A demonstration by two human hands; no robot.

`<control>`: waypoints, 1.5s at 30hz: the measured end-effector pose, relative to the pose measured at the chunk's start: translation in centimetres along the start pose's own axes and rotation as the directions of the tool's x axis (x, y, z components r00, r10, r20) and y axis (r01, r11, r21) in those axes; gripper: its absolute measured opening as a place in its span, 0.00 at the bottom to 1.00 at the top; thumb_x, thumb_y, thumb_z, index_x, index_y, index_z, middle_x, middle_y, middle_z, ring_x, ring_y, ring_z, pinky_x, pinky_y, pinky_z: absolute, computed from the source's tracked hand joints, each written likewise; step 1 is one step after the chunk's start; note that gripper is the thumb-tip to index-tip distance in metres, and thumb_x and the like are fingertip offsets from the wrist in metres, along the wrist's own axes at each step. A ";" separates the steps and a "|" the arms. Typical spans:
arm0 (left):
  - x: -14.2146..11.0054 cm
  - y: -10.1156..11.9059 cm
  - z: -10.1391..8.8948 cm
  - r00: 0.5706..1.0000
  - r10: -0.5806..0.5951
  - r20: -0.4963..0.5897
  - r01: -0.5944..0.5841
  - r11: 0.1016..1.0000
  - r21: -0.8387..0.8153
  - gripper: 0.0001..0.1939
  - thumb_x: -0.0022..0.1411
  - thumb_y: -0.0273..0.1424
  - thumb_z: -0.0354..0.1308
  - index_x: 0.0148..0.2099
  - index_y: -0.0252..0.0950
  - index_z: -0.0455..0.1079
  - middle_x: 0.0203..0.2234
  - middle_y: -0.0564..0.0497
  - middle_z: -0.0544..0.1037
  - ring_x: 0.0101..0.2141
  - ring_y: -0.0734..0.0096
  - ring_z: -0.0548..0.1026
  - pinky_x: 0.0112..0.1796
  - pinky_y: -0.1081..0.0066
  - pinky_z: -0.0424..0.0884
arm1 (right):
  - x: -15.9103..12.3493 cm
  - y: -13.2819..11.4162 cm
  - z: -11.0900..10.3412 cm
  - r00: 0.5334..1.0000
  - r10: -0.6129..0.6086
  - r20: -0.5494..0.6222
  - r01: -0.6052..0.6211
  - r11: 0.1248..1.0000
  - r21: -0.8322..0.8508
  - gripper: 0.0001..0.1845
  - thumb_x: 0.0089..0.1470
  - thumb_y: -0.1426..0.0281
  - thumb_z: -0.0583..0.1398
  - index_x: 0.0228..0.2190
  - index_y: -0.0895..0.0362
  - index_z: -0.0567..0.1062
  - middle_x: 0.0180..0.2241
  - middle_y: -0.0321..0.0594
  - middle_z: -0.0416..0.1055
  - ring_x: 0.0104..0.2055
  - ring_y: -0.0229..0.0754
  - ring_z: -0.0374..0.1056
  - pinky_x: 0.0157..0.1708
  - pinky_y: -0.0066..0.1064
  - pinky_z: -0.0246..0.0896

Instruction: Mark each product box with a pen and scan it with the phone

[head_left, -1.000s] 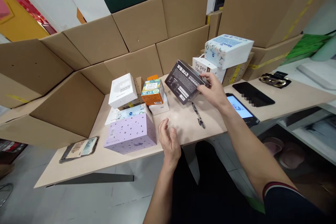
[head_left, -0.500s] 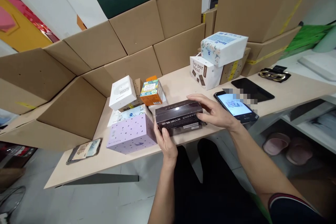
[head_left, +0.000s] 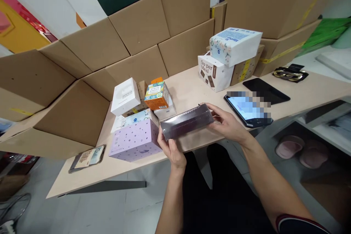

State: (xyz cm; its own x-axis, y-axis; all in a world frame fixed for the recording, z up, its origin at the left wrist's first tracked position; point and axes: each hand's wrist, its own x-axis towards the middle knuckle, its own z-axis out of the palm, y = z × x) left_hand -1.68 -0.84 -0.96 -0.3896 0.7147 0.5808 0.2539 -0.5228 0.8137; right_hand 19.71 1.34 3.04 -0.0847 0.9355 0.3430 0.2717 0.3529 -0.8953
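A long dark box [head_left: 186, 121] with a glossy wrap is held between my two hands over the front of the table. My left hand [head_left: 173, 151] grips its left end, thumb on the near side. At the right end, my right hand [head_left: 226, 122] has its fingers closed round the box. Just left of the dark box stands a purple spotted box [head_left: 134, 139]. Behind it are an orange box [head_left: 157, 95] and a white box [head_left: 125, 97]. To the right of my right hand lies a handheld device [head_left: 248, 111] with a lit screen.
White packs, including a "Su-per Meal" box [head_left: 215, 71] under a floral pack [head_left: 235, 45], stand at the back right. Brown cartons [head_left: 145, 23] wall the table's back. A dark flat pad [head_left: 265, 90] and banknotes on a tray [head_left: 87, 157] lie at the sides.
The dark box has been turned in my hands: its printed side faced me before, and a plain glossy side shows now. My right hand's fingers have shifted to its right end.
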 end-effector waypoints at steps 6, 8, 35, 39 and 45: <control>0.3 -0.3 0.5 0.998 0.067 -0.007 -0.068 0.996 -0.054 0.24 0.70 0.46 0.48 0.62 0.40 0.58 0.64 0.39 0.64 0.64 0.53 0.64 0.62 0.52 0.63 | -0.9 0.6 1.2 0.999 0.027 -0.039 -0.020 0.984 0.174 0.28 0.55 0.69 0.62 0.58 0.48 0.69 0.56 0.42 0.72 0.54 0.45 0.72 0.56 0.43 0.72; 0.3 -0.1 0.4 0.997 0.074 -0.026 -0.074 0.997 0.013 0.24 0.70 0.44 0.51 0.63 0.40 0.60 0.61 0.40 0.66 0.62 0.55 0.66 0.62 0.53 0.62 | -1.3 0.9 1.0 0.999 0.021 -0.035 -0.015 0.985 0.169 0.25 0.58 0.71 0.59 0.57 0.48 0.71 0.54 0.41 0.74 0.54 0.44 0.73 0.58 0.43 0.69; 0.6 0.5 0.1 0.918 0.324 0.229 -0.383 0.874 0.298 0.11 0.69 0.29 0.54 0.47 0.40 0.77 0.51 0.44 0.77 0.56 0.59 0.72 0.63 0.47 0.62 | 2.3 0.2 -1.0 0.947 0.256 0.196 -0.060 0.738 -0.672 0.19 0.63 0.69 0.51 0.51 0.53 0.75 0.35 0.44 0.68 0.34 0.44 0.69 0.37 0.32 0.63; 0.8 0.3 0.3 0.912 0.327 0.247 -0.393 0.870 0.299 0.10 0.69 0.29 0.55 0.46 0.39 0.78 0.48 0.45 0.78 0.53 0.62 0.75 0.64 0.46 0.62 | 2.1 -0.1 -0.8 0.940 0.287 0.185 -0.046 0.643 -0.765 0.15 0.63 0.70 0.50 0.42 0.57 0.76 0.35 0.47 0.67 0.32 0.43 0.67 0.36 0.32 0.60; 1.1 0.6 0.5 0.874 0.390 0.288 -0.468 0.834 0.292 0.11 0.68 0.26 0.56 0.48 0.38 0.77 0.43 0.47 0.80 0.48 0.65 0.77 0.63 0.46 0.62 | 1.8 1.2 -1.1 0.954 0.277 0.118 -0.084 0.620 -0.780 0.18 0.63 0.75 0.47 0.42 0.58 0.75 0.36 0.49 0.70 0.35 0.46 0.67 0.37 0.34 0.59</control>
State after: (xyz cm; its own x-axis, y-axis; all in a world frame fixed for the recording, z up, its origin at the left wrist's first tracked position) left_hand -1.49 -0.16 0.16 0.0136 0.5547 0.8319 0.6525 -0.6354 0.4130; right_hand 20.96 3.46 2.92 -0.1183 0.9919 0.0457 0.9232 0.1268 -0.3628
